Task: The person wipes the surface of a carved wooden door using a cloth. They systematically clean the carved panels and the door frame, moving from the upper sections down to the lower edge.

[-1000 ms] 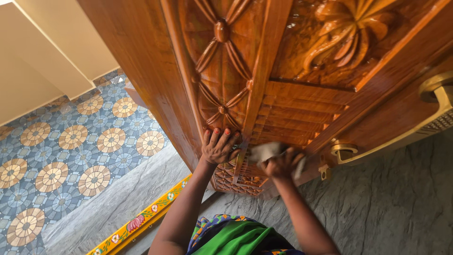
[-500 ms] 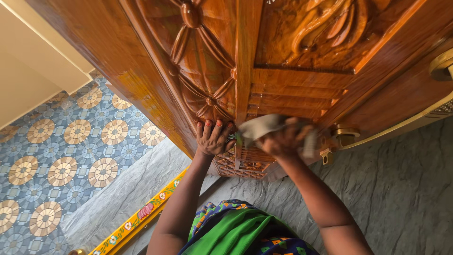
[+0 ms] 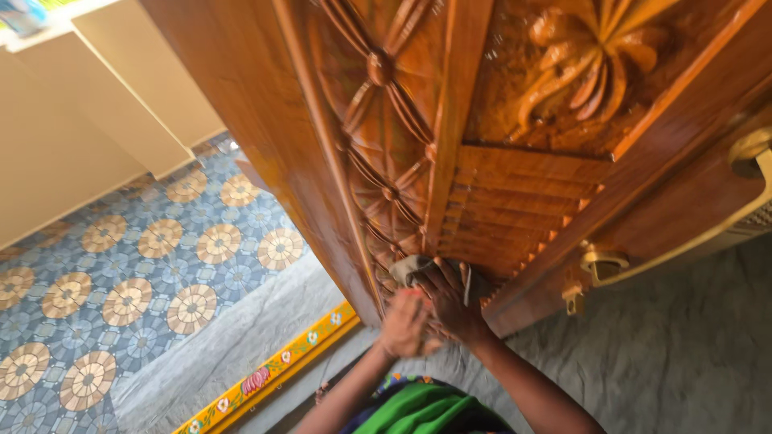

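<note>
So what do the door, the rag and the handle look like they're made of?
The door looks like carved wood under a glossy varnish: grain shows and highlights shine on it. The rag in the right hand seems soft grey cloth, bunched in folds. The handle looks like gold-coloured metal, perhaps brass.

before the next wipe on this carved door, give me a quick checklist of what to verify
1. Cloth in the right hand: ok, the fingers press it to the carving low on the door.
2. Left hand placement: cannot tell, it is blurred, low by the door's bottom edge.
3. Cloth contact with the wood: ok, it lies on the carved strip beside the slatted panel.
4. Brass latch away from both hands: ok, it sits off to the right.
5. Grey stone floor under the door: ok, nothing lies on the part in view.
</note>
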